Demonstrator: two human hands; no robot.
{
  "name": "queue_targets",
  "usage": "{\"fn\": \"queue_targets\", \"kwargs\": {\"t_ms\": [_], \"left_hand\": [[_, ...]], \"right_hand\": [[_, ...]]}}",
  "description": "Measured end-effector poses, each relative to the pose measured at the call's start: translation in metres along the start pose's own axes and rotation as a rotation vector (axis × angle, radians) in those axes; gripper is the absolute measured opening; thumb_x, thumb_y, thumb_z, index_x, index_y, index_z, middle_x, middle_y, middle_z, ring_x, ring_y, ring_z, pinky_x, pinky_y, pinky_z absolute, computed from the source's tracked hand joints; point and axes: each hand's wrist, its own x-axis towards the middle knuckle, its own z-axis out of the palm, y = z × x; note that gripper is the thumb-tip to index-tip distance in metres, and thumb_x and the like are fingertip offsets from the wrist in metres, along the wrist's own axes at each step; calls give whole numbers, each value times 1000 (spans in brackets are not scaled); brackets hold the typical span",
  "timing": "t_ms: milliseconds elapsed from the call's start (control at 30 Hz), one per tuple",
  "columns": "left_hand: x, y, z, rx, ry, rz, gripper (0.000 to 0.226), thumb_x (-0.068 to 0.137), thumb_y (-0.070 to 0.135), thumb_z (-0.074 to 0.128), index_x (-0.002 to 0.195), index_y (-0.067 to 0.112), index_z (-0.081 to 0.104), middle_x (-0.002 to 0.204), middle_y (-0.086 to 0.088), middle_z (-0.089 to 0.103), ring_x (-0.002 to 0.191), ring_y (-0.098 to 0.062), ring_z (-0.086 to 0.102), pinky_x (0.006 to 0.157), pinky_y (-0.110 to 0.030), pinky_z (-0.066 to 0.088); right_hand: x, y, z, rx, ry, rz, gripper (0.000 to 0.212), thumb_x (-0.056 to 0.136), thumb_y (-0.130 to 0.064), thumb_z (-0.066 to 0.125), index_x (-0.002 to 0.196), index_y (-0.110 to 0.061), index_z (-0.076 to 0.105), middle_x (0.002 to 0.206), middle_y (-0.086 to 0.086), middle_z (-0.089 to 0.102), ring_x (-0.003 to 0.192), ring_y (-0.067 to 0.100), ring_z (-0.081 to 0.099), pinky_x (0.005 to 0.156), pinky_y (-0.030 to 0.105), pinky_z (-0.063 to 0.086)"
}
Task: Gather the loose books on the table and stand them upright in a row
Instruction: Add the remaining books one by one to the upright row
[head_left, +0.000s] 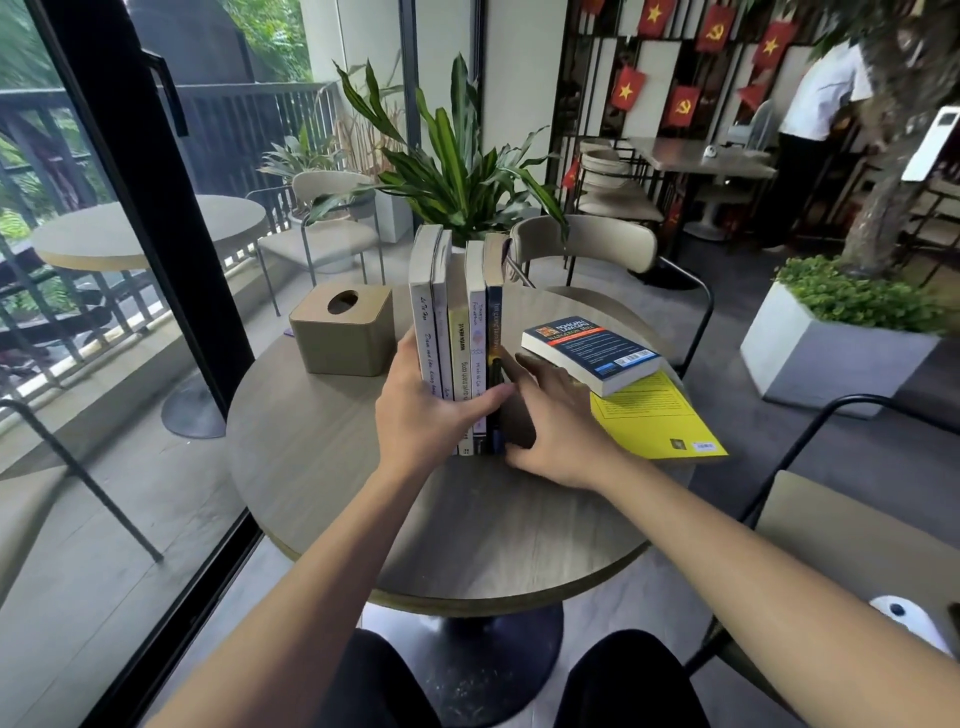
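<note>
Round tabletop (322, 483) with five books (460, 338) standing upright in a row near its centre, spines toward the person. The left hand (426, 410) wraps the row's near end, thumb across the spines; the right hand (558, 423) lies flat, fingers spread, against the row's right side. Toward the right edge, a blue book (592, 353) lies flat on a yellow book (657, 418), apart from the row. A tissue box (343, 330) sits just left of the row.
</note>
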Motion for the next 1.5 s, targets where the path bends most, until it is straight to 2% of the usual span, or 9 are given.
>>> {"fn": "queue_targets", "kwargs": {"t_ms": [200, 433, 733, 833, 933, 1033, 1200, 1333, 1500], "left_hand": [[0, -3, 1, 3, 3, 2, 93, 59, 59, 88, 134, 23, 48, 125, 8, 60, 112, -9, 58, 90, -32, 52], [1, -3, 0, 21, -9, -13, 99, 55, 73, 81, 135, 25, 46, 122, 11, 58, 111, -6, 56, 90, -36, 55], [0, -4, 0, 66, -17, -20, 101, 55, 73, 80, 136, 22, 47, 120, 11, 56, 111, -8, 57, 90, -36, 53], [0, -4, 0, 65, -17, -30, 103, 54, 73, 80, 136, 21, 47, 121, 9, 58, 110, -9, 57, 90, -36, 53], [0, -4, 1, 61, -16, -31, 101, 56, 69, 84, 136, 20, 47, 122, 7, 59, 110, -8, 57, 90, -34, 52], [0, -4, 0, 62, -17, -28, 101, 56, 69, 83, 136, 21, 46, 124, 7, 59, 113, -10, 58, 91, -36, 53], [-1, -4, 0, 54, -21, -27, 100, 57, 66, 85, 138, 22, 45, 127, 6, 58, 115, -11, 57, 92, -41, 54], [0, -3, 0, 53, -15, -25, 98, 58, 61, 87, 138, 22, 48, 128, 7, 56, 116, -11, 57, 94, -40, 53], [-1, -1, -1, 48, -20, -3, 96, 59, 59, 88, 139, 21, 49, 128, 7, 55, 114, -8, 56, 93, -35, 52]], "right_hand": [[14, 45, -25, -238, 181, 192, 91, 81, -52, 62, 156, -28, 17, 163, 12, 17, 147, 32, 15, 112, 52, 19], [36, 101, -28, -184, 15, 561, 120, 64, -95, 42, 157, -30, 5, 164, 19, 9, 149, 40, 8, 114, 63, 12], [48, 106, -20, 10, 109, 733, 122, 56, -102, 32, 148, -22, 37, 149, 18, 37, 141, 39, 27, 113, 58, 20], [54, 104, -23, 103, 154, 785, 112, 67, -98, 24, 147, -22, 39, 149, 20, 38, 140, 39, 27, 113, 58, 18], [59, 105, -25, 78, 130, 822, 101, 74, -88, 43, 145, -17, 41, 150, 19, 37, 142, 40, 27, 113, 57, 16], [62, 104, -27, 30, 104, 871, 108, 60, -80, 70, 139, -12, 45, 148, 20, 42, 140, 39, 32, 112, 54, 23], [73, 96, -43, 47, 2, 956, 133, 29, -77, 84, 139, -12, 48, 142, 15, 51, 134, 33, 46, 107, 42, 41], [77, 89, -46, 119, 41, 838, 85, 70, -55, 78, 135, -5, 53, 139, 13, 55, 129, 31, 51, 103, 37, 46], [58, 58, -35, 322, 438, 709, 46, 99, -33, 47, 127, 3, 49, 134, 23, 54, 121, 39, 53, 91, 38, 42]]}}
